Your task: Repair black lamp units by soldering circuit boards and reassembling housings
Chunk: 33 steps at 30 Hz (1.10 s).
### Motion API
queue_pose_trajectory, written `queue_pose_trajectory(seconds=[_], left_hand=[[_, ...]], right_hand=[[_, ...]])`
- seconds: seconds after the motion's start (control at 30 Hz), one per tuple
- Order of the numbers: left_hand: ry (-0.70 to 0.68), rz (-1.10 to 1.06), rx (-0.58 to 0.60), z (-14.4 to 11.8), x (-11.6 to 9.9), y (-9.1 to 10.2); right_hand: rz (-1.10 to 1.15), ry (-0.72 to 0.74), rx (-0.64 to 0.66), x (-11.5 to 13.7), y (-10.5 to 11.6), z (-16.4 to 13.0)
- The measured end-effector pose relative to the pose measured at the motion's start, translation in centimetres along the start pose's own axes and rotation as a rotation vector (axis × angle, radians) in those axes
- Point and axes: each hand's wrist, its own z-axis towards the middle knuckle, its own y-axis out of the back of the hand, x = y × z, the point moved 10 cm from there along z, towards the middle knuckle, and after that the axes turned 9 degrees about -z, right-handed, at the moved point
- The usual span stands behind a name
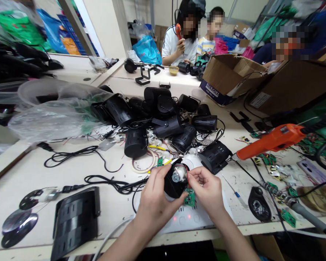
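Observation:
My left hand (pixel 154 201) grips a round black housing (pixel 172 187) with a small silver motor (pixel 178 174) seated in its open top. My right hand (pixel 206 188) pinches a small green circuit board (pixel 190 197) that hangs by thin wires at the housing's right side. Both hands are held over a white power strip (pixel 188 218) with lit red lamps at the table's near edge. A heap of similar black housings (pixel 165 123) lies just beyond.
An orange electric screwdriver (pixel 271 139) hangs at the right, over loose green boards (pixel 268 159). A soldering iron (pixel 293 204), a small screwdriver (pixel 233 190), black cables (pixel 78 156), tape roll (pixel 142 165), plastic bags (pixel 54 116) and cardboard boxes (pixel 228 78) surround. Other people sit at the far end.

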Motion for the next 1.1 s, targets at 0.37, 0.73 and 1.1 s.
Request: queue_pose_trajectory(seconds=[0.37,0.73,1.1], left_hand=[[0.012,0.006,-0.029,0.1,0.1,0.0],[-0.015,0.005,-0.047,0.4,-0.5,-0.1],[-0.004,-0.006,-0.086,0.3,-0.6,-0.2]], right_hand=[[-0.056,0.067,0.021,0.5,0.0,0.1],[0.046,0.026,0.128,-1.0,-0.3,-0.1],[-0.064,0.195,0.038,-0.5,0.2,-1.1]])
